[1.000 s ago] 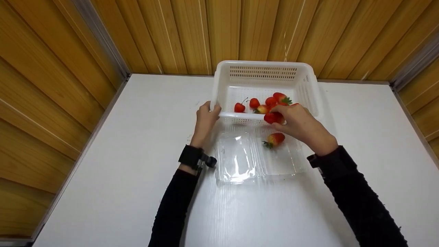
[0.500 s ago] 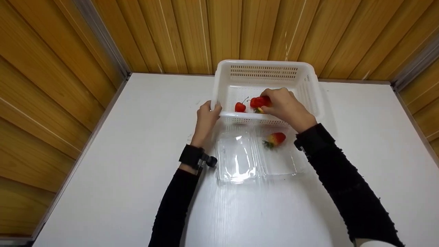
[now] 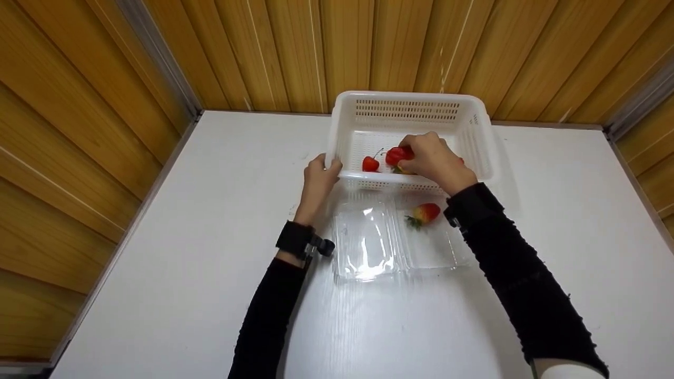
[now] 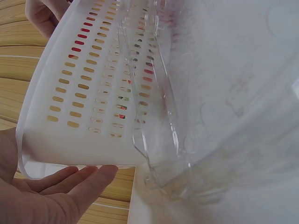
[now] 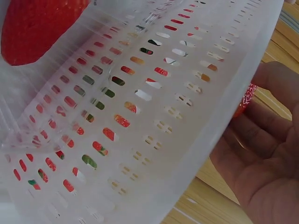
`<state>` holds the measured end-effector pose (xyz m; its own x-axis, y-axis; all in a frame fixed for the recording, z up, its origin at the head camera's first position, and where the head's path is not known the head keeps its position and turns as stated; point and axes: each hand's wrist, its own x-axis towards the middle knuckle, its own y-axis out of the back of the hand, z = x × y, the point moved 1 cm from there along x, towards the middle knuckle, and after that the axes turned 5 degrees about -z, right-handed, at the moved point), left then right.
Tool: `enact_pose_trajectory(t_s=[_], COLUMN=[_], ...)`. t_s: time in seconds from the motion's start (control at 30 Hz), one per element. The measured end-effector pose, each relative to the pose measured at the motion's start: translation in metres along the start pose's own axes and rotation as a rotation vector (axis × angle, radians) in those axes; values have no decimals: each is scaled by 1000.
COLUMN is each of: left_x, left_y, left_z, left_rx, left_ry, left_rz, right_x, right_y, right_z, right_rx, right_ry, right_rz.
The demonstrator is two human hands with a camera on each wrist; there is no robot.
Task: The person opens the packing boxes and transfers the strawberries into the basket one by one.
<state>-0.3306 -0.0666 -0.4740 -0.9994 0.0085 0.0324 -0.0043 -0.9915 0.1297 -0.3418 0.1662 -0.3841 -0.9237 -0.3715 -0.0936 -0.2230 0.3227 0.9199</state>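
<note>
A white slotted basket (image 3: 405,97) stands at the back of the white table. My right hand (image 3: 429,158) is inside it and pinches a red strawberry (image 3: 396,156); more berries lie hidden under the hand. A cherry (image 3: 370,164) lies just left of it. My left hand (image 3: 320,178) holds the basket's near-left corner, thumb over the rim and fingers (image 4: 79,179) straight along the outer wall (image 4: 79,93). In front of the basket lies an open clear clamshell box (image 3: 368,247), with one strawberry (image 3: 425,212) in its right half.
Wooden plank walls (image 3: 263,52) close in the table at the back and on the left side. Bare white tabletop (image 3: 210,263) stretches to the left, right and front of the clamshell. The right wrist view shows the basket wall (image 5: 187,93) close up, with the boxed strawberry (image 5: 37,28) behind it.
My right hand went from the basket's near rim further into the basket and closed on a strawberry. The left hand, basket and clamshell stayed put.
</note>
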Motion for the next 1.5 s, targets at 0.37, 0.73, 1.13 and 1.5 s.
enact_pose_trajectory(t_s=[0.37,0.73,1.13,1.5], left_x=[1,1,0,-1], left_y=[0,0,1,1], left_z=[0,0,1,1], left_rx=[95,47,54,35], left_ry=[-22,-8,-23,-24], left_rz=[49,30,21,20], right_x=[0,1,-1,-4], right_y=[0,0,1,3], right_z=[-2,-1,-1,-1], right_rx=[7,10,5,-9], right_ry=[-6,-15,13,25], right_rz=[1,-28,-8,-26])
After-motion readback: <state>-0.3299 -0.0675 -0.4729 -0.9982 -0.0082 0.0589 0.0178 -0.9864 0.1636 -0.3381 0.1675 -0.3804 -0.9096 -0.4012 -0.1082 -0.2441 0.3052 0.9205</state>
